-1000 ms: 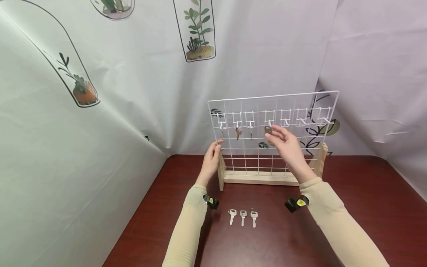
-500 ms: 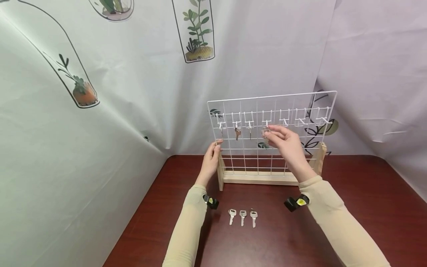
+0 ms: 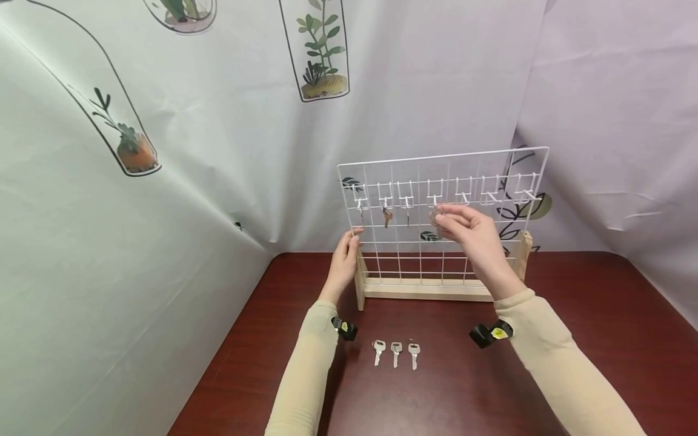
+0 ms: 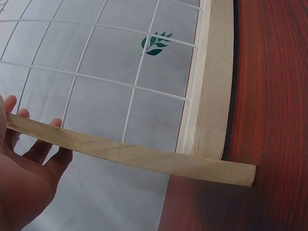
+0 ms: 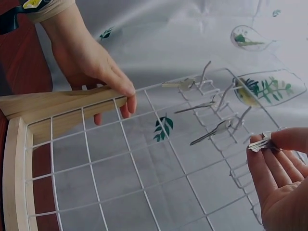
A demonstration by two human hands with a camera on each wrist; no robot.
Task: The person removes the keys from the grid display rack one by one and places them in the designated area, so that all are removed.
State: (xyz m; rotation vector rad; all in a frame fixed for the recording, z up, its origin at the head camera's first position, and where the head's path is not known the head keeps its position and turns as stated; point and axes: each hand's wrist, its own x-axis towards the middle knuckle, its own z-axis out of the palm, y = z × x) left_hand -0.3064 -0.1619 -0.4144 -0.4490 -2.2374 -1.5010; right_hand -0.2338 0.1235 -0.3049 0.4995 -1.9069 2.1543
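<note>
In the head view, my right hand [image 3: 475, 239] is raised at the white wire grid rack [image 3: 444, 157]. Thumb and fingers pinch a small silver key [image 5: 261, 143], held close by the fourth hook [image 3: 434, 200] from the left; whether it hangs on that hook I cannot tell. The first three hooks each carry a key, such as the middle one [image 3: 387, 217]. My left hand [image 3: 343, 260] grips the rack's left wooden upright [image 4: 120, 153], fingers wrapped behind it in the left wrist view.
Three keys lie in a row on the red-brown table, the left key [image 3: 378, 352], the middle key [image 3: 396, 355] and the right key [image 3: 414, 356]. More hooks [image 3: 491, 197] continue rightward along the grid. A plant-printed cloth [image 3: 218, 121] hangs behind.
The pinched key has turned, its broad head facing less toward the head camera, and the right wrist has swung slightly right. The left hand keeps its hold on the upright.
</note>
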